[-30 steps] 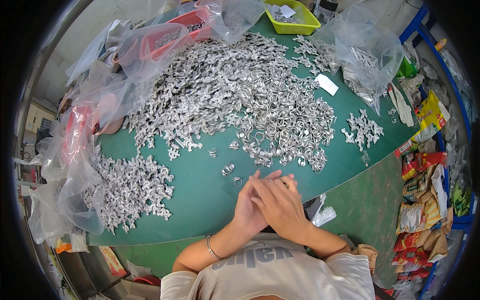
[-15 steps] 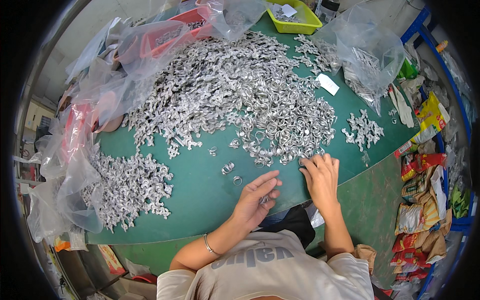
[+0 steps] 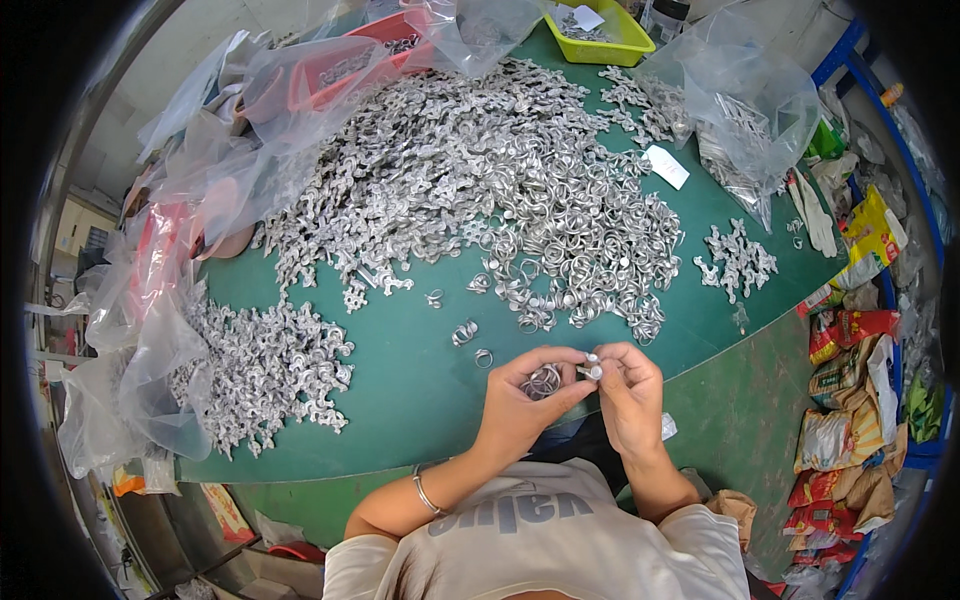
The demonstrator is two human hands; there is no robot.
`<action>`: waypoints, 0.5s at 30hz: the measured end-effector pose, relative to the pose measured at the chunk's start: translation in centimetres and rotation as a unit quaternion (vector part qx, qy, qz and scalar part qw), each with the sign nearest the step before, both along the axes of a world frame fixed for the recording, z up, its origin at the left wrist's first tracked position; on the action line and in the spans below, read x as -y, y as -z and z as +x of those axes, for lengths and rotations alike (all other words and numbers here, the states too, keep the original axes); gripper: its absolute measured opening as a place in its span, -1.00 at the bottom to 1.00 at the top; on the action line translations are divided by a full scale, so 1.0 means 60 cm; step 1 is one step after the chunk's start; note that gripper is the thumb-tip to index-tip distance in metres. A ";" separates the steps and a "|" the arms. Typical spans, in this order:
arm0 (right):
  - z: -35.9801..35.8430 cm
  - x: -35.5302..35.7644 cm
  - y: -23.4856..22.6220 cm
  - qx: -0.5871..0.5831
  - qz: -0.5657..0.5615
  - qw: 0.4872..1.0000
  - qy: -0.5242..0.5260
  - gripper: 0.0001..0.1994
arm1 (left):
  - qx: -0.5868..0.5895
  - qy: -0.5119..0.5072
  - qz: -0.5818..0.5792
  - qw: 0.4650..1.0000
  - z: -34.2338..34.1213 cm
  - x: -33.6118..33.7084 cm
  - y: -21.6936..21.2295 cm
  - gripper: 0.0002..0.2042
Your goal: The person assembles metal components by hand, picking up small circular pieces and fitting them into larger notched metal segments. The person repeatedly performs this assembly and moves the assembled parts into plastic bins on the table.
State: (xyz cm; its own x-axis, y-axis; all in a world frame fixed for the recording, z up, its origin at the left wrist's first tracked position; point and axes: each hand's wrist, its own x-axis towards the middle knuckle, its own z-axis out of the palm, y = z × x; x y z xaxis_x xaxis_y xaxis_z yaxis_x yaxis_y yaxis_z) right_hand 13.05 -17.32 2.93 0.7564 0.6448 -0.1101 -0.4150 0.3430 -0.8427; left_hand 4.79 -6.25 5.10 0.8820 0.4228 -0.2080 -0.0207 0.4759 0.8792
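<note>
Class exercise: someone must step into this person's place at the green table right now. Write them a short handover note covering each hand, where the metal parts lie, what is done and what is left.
Left hand: cupped, a few metal rings in its grip.
Right hand: pinching a small silver piece against the left fingertips.
Parts: big pile mid-table, a smaller heap to the left, a small cluster to the right, and loose rings in front of the hands.
Done: cannot tell which heap is finished.
Left: most of the big pile appears untouched.
</note>
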 end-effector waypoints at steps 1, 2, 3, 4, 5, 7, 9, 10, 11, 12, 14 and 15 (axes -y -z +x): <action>-0.002 0.000 -0.003 0.024 -0.017 1.000 0.008 -0.87 | -0.002 -0.006 0.033 0.999 -0.001 0.000 -0.002 -0.77; -0.003 0.000 -0.006 0.024 -0.018 1.000 0.008 -0.87 | -0.003 -0.006 0.033 0.999 -0.002 0.000 -0.002 -0.77; -0.004 0.001 -0.010 0.069 -0.019 0.997 0.019 -0.89 | 0.008 -0.002 0.054 0.999 -0.004 -0.001 -0.003 -0.77; -0.005 0.002 -0.013 0.113 -0.020 0.993 0.030 -0.90 | 0.018 0.003 0.075 0.997 -0.005 -0.002 -0.004 -0.77; -0.005 0.002 -0.016 0.114 -0.020 0.993 0.031 -0.90 | 0.018 0.003 0.075 0.997 -0.006 -0.002 -0.006 -0.77; -0.006 0.003 -0.020 0.198 -0.036 0.978 0.050 -0.94 | 0.018 0.011 0.065 0.998 -0.008 -0.003 -0.010 -0.76; -0.008 0.003 -0.025 0.208 -0.037 0.976 0.057 -0.94 | 0.022 0.017 0.054 0.998 -0.009 -0.004 -0.015 -0.76; -0.008 0.003 -0.026 0.218 -0.039 0.973 0.064 -0.93 | 0.025 0.024 0.043 0.998 -0.010 -0.004 -0.016 -0.76; -0.009 0.004 -0.026 0.219 -0.040 0.973 0.065 -0.93 | 0.025 0.024 0.043 0.998 -0.010 -0.003 -0.017 -0.76; -0.009 0.004 -0.026 0.230 -0.045 0.970 0.070 -0.93 | 0.028 0.025 0.043 0.998 -0.010 -0.003 -0.017 -0.76; -0.009 0.004 -0.026 0.241 -0.050 0.966 0.076 -0.92 | 0.030 0.026 0.042 0.998 -0.011 -0.004 -0.016 -0.77; -0.010 0.004 -0.025 0.248 -0.050 0.964 0.080 -0.93 | 0.030 0.029 0.052 0.998 -0.012 -0.004 -0.015 -0.77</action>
State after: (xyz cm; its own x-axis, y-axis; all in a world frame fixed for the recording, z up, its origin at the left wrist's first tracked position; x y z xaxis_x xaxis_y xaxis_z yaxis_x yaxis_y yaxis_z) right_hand 12.45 -17.54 4.42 0.8207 0.5208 0.2348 0.0981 0.2765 -0.9560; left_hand 4.06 -5.98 6.00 0.9152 0.3869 -0.1123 -0.0490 0.3837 0.9222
